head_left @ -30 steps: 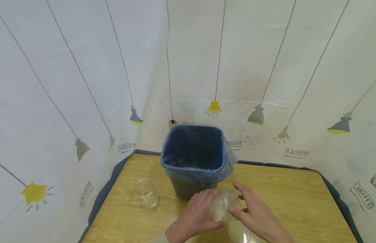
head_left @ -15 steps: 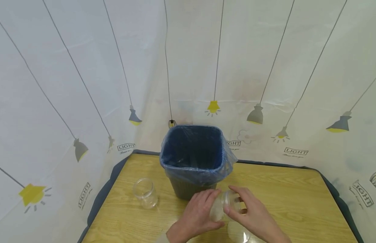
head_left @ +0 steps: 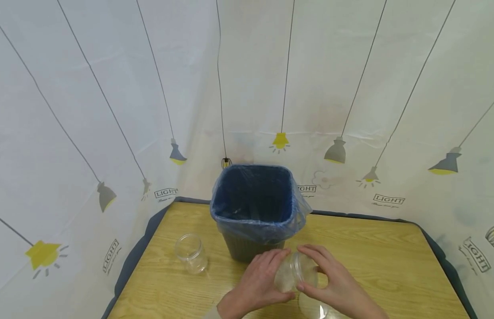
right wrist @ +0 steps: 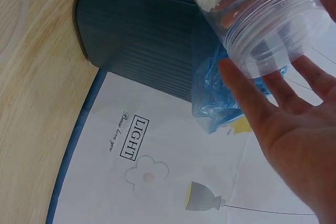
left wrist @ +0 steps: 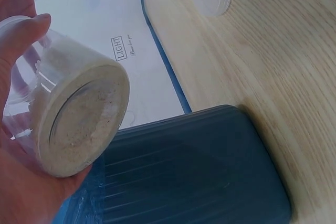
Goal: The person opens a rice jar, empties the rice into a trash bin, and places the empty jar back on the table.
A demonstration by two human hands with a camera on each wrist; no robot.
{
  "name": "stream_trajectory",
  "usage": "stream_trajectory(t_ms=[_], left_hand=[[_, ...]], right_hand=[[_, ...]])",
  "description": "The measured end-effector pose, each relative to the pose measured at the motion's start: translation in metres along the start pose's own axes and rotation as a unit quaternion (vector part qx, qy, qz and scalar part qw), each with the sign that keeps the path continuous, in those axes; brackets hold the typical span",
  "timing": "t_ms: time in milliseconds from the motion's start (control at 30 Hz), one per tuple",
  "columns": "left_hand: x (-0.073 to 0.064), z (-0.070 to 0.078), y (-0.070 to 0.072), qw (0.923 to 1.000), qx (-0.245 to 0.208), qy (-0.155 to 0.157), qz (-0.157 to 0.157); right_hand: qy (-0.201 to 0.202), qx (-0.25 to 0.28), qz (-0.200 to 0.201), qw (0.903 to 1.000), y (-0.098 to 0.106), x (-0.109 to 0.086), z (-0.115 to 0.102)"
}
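Observation:
My left hand grips a clear plastic jar, tilted on its side in front of the bin. Pale, crumbly powder lies against its base and wall; the base faces the left wrist camera. At the ridged end, my right hand holds the jar between thumb and fingers, its fingertips right at the rings. I cannot tell whether that clear end is a lid. Below the hands a clear round disc lies on the table, partly covered by the right hand. To the left stands another clear jar.
A dark ribbed bin with a blue bag liner folded over its rim stands just beyond the hands. The wooden table has white lamp-printed sheeting around its back and sides.
My right fingers have closed in from beside the jar onto its ridged end, and the thumb has slid lower. The left hand keeps its grip; the jar stays in about the same place.

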State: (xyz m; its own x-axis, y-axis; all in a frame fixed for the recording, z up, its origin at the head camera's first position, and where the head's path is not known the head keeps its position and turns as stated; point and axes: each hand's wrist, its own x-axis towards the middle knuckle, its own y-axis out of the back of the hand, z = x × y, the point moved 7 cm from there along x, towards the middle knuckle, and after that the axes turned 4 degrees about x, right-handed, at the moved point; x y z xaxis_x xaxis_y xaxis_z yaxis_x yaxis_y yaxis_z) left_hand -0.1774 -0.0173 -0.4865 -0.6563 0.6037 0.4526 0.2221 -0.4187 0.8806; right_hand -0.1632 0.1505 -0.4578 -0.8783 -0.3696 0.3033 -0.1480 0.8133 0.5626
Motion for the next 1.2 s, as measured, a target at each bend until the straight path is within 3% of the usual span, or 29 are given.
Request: stream_trajectory(t_ms=[167, 500, 700, 900, 1200], left_hand=[[0.001, -0.001, 0.001, 0.9999, -0.011, 0.002, 0.0], [0.0, -0.002, 0.001, 0.9999, -0.016, 0.007, -0.002], [-0.004, -0.004, -0.001, 0.9995, -0.025, 0.016, 0.011], [-0.008, -0.005, -0.004, 0.9977, -0.058, 0.026, 0.025], [-0.015, -0.008, -0.01, 0.994, -0.086, 0.046, 0.05]], right_hand=[[0.045, -0.011, 0.004, 0.9989, 0.001, -0.001, -0.003], [0.072, -0.021, 0.007, 0.9971, 0.002, -0.001, -0.005], [0.106, 0.012, 0.018, 0.9941, 0.007, -0.002, -0.011], [0.09, 0.051, 0.019, 0.9945, 0.008, -0.005, -0.006], [0.048, 0.074, 0.074, 0.9933, 0.018, -0.009, 0.015]])
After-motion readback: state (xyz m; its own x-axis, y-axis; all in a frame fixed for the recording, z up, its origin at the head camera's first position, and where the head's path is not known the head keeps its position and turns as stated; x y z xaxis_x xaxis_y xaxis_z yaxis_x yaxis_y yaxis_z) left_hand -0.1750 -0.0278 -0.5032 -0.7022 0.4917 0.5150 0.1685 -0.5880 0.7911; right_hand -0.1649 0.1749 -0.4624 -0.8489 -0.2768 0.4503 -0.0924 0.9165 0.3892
